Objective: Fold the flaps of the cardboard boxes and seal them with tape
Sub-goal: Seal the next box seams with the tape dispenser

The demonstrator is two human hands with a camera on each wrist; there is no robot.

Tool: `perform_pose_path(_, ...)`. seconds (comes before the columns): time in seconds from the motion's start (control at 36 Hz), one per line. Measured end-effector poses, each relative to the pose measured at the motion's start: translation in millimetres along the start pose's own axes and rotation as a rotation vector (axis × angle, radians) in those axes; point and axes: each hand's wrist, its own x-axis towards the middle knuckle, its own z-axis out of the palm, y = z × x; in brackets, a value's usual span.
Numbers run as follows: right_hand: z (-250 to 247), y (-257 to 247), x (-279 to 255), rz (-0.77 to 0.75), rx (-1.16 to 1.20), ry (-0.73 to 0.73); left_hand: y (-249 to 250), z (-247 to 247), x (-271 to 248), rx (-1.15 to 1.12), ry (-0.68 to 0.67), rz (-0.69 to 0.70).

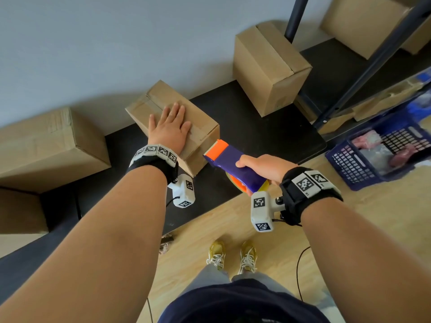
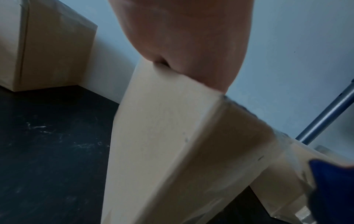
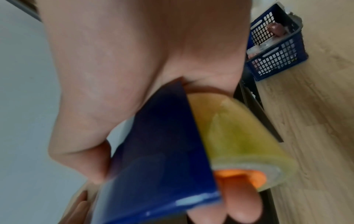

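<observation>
On the black mat [image 1: 245,117], the left hand [image 1: 169,129] lies flat, fingers straight, on a taped cardboard box [image 1: 203,134]; the right hand [image 1: 265,167] grips a tape dispenser [image 1: 229,159].

**Small box taped, dispenser at its corner**

Small brown cardboard box [image 1: 177,127] on black mat, flaps shut, clear tape along top seam & down near end. Blue/orange tape dispenser [image 1: 229,164] w/ yellowish roll, cutter end just beside box's near-right corner.

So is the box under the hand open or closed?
Closed. The box has its top flaps folded flat with tape along the seam, and the left hand presses on them.
</observation>
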Motion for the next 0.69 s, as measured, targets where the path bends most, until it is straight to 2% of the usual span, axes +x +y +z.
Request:
perform_pose_path(0.28, 8.4, -5.6, 16.9, -0.001, -0.03, 0.097, 1.0, -0.5, -0.6, -0.012, 0.003, -0.005)
perform_pose_path(0.36, 9.0, -12.4, 22.4, -0.027, -0.027, 0.138, 2.2, -1.6, -1.9, -0.08, 0.046, -0.024)
perform_pose_path(0.5, 8.0, -17.4, 26.5, -0.048, -0.004, 0.158, 15.7, -0.7, -20.1, -0.25, 0.163, -0.038)
perform_pose_path(0.64, 4.0, -22.5, 28.4, -0.077, 0.01, 0.134, 22.9, 6.3, -27.4, -0.196, 0.123, 0.0)
perform_pose_path(0.69, 3.0, -22.9, 28.1, -0.067, 0.019, 0.121, 21.8, 7.9, -29.0, -0.217, 0.153, -0.005)
